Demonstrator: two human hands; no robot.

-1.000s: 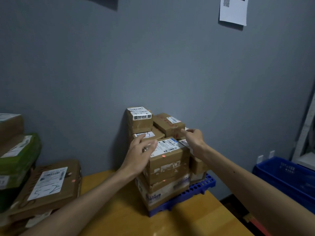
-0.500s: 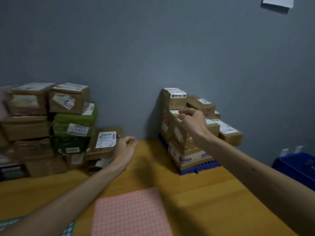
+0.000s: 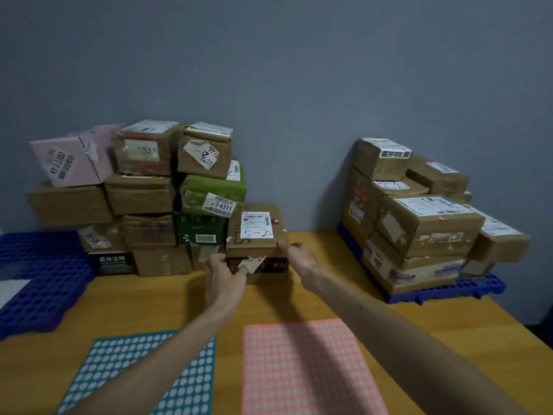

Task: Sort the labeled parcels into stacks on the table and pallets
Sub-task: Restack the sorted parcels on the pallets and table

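Both hands are off the right stack (image 3: 425, 226), where they were a second ago, and have crossed to mid-table. The left went first; the right followed in the last half-second.

Target now: the 5-2 box (image 3: 257, 245), brown, handwritten label up, orange dot near its right edge. It sits on a dark box (image 3: 275, 266) at the front right of the left pile (image 3: 143, 199), against the green parcels.

Right hand (image 3: 299, 257): thumb on the top edge, fingers curled round the front-right corner, so it holds the box. Left hand (image 3: 226, 275): bent fingers at the front-left corner, touching a loose white tag (image 3: 253, 263). Cannot tell whether it has closed on the box.

The right stack stands squared on its blue pallet (image 3: 443, 290), nothing touching it. The second pallet (image 3: 39, 274), far left, shows bare grid. Pink sheet (image 3: 305, 363) and teal sheet (image 3: 143, 375) of dot stickers lie on the table (image 3: 299, 298) near the person.

Judgement: the last parcel is placed and the next pick is starting. The box is not yet lifted. The pile beside it leans unevenly, so a straight pull toward the person looks safest.
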